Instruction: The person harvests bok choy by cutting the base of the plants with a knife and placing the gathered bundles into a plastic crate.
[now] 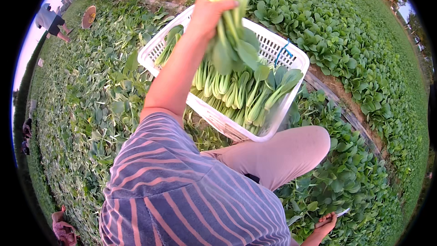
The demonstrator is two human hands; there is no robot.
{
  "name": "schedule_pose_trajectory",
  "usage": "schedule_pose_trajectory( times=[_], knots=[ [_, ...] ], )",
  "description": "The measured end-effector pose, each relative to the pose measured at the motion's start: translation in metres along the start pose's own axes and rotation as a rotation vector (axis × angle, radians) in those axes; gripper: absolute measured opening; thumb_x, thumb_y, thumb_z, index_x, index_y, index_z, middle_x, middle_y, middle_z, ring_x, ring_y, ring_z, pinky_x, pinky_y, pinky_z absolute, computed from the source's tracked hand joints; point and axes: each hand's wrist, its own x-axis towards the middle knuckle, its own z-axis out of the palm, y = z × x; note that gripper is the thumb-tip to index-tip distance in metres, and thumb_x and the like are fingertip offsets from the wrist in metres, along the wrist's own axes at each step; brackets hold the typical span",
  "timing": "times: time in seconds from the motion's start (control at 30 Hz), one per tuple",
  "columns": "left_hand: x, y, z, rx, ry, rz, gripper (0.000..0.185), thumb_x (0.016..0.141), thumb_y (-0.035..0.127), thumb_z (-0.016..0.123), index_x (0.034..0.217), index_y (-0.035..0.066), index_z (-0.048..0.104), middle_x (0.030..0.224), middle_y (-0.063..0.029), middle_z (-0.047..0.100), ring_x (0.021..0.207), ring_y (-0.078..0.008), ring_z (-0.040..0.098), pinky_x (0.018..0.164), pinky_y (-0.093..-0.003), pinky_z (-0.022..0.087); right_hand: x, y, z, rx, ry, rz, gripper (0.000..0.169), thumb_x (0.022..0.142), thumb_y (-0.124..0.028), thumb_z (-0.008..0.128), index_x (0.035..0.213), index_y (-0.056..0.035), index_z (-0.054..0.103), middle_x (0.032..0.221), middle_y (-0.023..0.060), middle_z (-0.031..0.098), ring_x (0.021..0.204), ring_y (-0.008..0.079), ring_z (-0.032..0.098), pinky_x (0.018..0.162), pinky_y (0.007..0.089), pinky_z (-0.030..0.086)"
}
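Note:
My left hand (203, 15) grips a bunch of bok choy (234, 32) by its pale stem bases, held over the crate with the leaves hanging down. Below it, a white plastic slatted crate (208, 109) tilts toward my bent knee. Packed inside are rows of bok choy (235, 87), mostly with stem bases facing me, and a smaller bundle (168, 46) lies at the left end. At lower right, out beside my body, my right hand (326, 224) is closed around the handle of a knife (343, 212); its blade points away over low leaves.
Dense leafy greens (317, 34) grow beyond a long grey strip (341, 109) on bare soil. Cut leaves (85, 116) litter the ground at left. A blue tie (283, 53) hangs on the crate. One person (51, 22) stands far off near a round woven object (88, 17); another (63, 227) is at lower left.

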Motion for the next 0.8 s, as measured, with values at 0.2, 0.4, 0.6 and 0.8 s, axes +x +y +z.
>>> schedule_pose_trajectory(
  times=[0.2, 0.4, 0.6, 0.8],
  knots=[
    [0.053, -0.04, -0.144, 1.579, 0.375, 0.039, 0.05, 0.066, 0.02, 0.065, 0.108, 0.003, 0.044, 0.087, -0.0199, 0.062, 0.083, -0.0338, 0.061, 0.073, -0.0429, 0.048, 0.031, 0.033, -0.031, -0.228, 0.125, 0.142, 0.011, 0.087, -0.023, 0.049, 0.086, -0.0123, 0.048, 0.06, -0.0001, 0.047, 0.042, 0.0113, 0.041, 0.036, 0.0256, 0.033],
    [0.145, -0.168, -0.163, 1.845, 0.297, 0.196, 0.043, 0.068, 0.021, 0.064, 0.103, 0.008, 0.042, 0.092, -0.0187, 0.055, 0.086, -0.037, 0.056, 0.072, -0.0464, 0.045, 0.043, 0.031, -0.01, -0.548, 0.258, 0.243, 0.024, 0.083, -0.033, 0.049, 0.068, -0.0137, 0.051, 0.052, -0.0008, 0.044, 0.039, 0.0124, 0.035, 0.035, 0.025, 0.022],
    [0.19, -0.286, -0.211, 2.046, 0.453, 0.267, 0.038, 0.068, 0.021, 0.065, 0.102, 0.012, 0.049, 0.095, -0.0127, 0.055, 0.09, -0.0319, 0.055, 0.074, -0.0432, 0.043, 0.013, 0.027, 0.083, -0.824, 0.224, 0.3, 0.022, 0.084, -0.026, 0.049, 0.071, -0.0092, 0.052, 0.053, 0.0013, 0.042, 0.04, 0.0138, 0.033, 0.037, 0.0283, 0.024],
    [0.241, -0.336, -0.218, 2.077, 0.522, -0.021, 0.033, 0.068, 0.02, 0.066, 0.097, 0.011, 0.054, 0.101, -0.0116, 0.053, 0.092, -0.029, 0.053, 0.077, -0.0431, 0.042, 0.045, 0.08, 0.02, -0.76, 0.244, 0.361, 0.034, 0.08, -0.04, 0.057, 0.091, -0.0079, 0.058, 0.067, 0.0061, 0.051, 0.053, 0.018, 0.046, 0.045, 0.0352, 0.037]
  ],
)
